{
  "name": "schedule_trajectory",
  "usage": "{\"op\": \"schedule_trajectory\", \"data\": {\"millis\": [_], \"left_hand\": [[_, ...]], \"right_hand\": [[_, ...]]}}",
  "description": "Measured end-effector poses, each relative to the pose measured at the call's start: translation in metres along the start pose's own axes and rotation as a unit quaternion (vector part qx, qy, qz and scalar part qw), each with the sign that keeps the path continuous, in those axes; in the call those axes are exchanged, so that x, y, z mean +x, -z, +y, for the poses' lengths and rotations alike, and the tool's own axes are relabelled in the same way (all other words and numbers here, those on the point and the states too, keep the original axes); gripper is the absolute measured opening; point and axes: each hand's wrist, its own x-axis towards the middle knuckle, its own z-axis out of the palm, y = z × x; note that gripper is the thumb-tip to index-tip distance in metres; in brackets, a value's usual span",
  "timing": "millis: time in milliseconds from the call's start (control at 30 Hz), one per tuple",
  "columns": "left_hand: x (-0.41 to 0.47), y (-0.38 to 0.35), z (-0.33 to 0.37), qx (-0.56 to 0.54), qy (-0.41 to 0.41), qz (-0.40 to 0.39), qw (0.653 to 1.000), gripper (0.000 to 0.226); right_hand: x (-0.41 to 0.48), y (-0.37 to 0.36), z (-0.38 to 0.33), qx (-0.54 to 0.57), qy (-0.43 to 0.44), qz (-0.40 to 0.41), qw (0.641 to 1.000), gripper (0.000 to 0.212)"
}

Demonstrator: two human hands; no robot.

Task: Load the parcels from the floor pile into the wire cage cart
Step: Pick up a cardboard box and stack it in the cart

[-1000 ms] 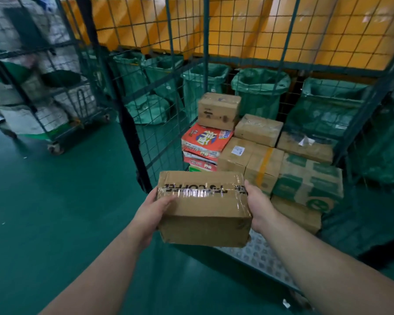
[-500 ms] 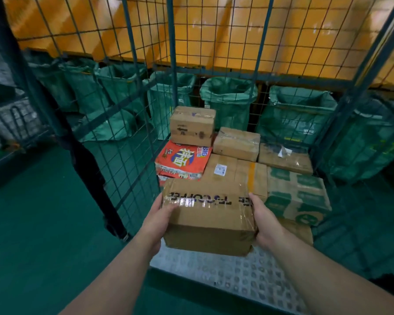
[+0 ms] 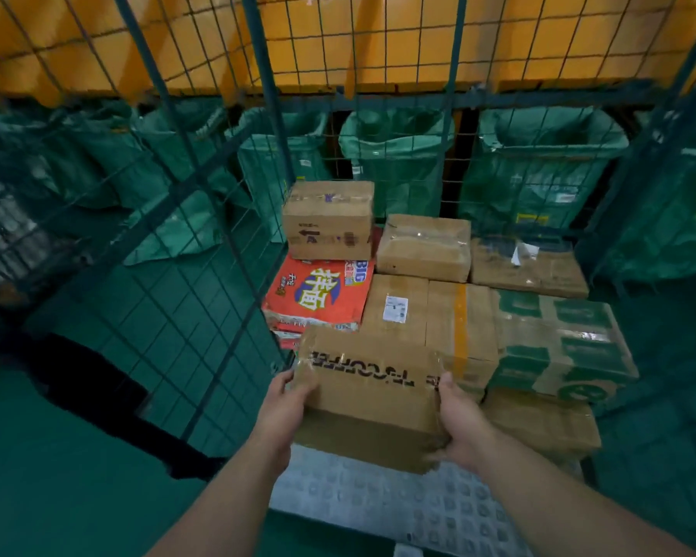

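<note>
Head view: both hands hold one brown cardboard parcel, box-shaped, wrapped in shiny clear tape that wrinkles at the edges. L hand grips its left end, thumb on the top face, other fingers hidden behind the box. R hand grips the right end, thumb on top, fingers curled under the lower corner. Black block print on top reads upside down to the camera; "COFFEE" is legible, the rest unclear.

The parcel sits in the air over the front of the green wire cage cart, above its pale grey studded deck and just in front of the stacked goods. Can't tell if it touches them.

Stack inside, L to R:
- small brown carton w/ a black arrow mark, on top of a glossy red-orange noodle pack w/ "BIG" and large Chinese characters
- flat brown taped carton resting on a wide brown carton w/ a white label and yellow tape strip
- green-printed carton under clear film; behind it a flat carton w/ a torn white slip
- low plain carton at front right

Thin square mesh, thicker frame bars. Behind the cage: row of open green woven sacks under an orange panel. Smooth dark green floor.
</note>
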Motion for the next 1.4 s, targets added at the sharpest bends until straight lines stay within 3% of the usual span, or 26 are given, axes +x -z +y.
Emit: {"op": "schedule_trajectory", "data": {"millis": [200,467,600,767,900,1067,1233,1400], "left_hand": [[0.053,-0.020,0.039,0.030,0.018,0.037,0.999,0.043],[0.078,-0.024,0.052,0.035,0.031,0.091,0.995,0.048],[0.093,-0.024,0.068,0.007,0.014,0.074,0.997,0.048],[0.115,-0.017,0.090,-0.023,0.016,0.083,0.996,0.057],[0.144,-0.013,0.110,-0.034,0.011,0.081,0.996,0.048],[0.205,0.002,0.129,-0.025,0.005,0.068,0.997,0.038],[0.293,0.014,0.133,0.030,0.014,0.058,0.998,0.044],[0.395,0.020,0.144,0.086,-0.004,0.067,0.994,0.036]], "right_hand": [[0.062,-0.032,-0.051,-0.018,0.014,-0.036,0.999,0.066],[0.092,-0.053,-0.082,-0.011,0.076,-0.037,0.996,0.041],[0.093,-0.059,-0.097,0.003,0.076,-0.082,0.994,0.054],[0.090,-0.069,-0.114,-0.011,0.110,-0.112,0.988,0.025],[0.101,-0.089,-0.130,-0.053,0.150,-0.071,0.985,0.036],[0.116,-0.127,-0.150,-0.106,0.203,-0.057,0.972,0.030],[0.161,-0.177,-0.154,-0.109,0.173,-0.013,0.979,0.033],[0.239,-0.231,-0.166,-0.065,0.177,0.041,0.981,0.021]]}}
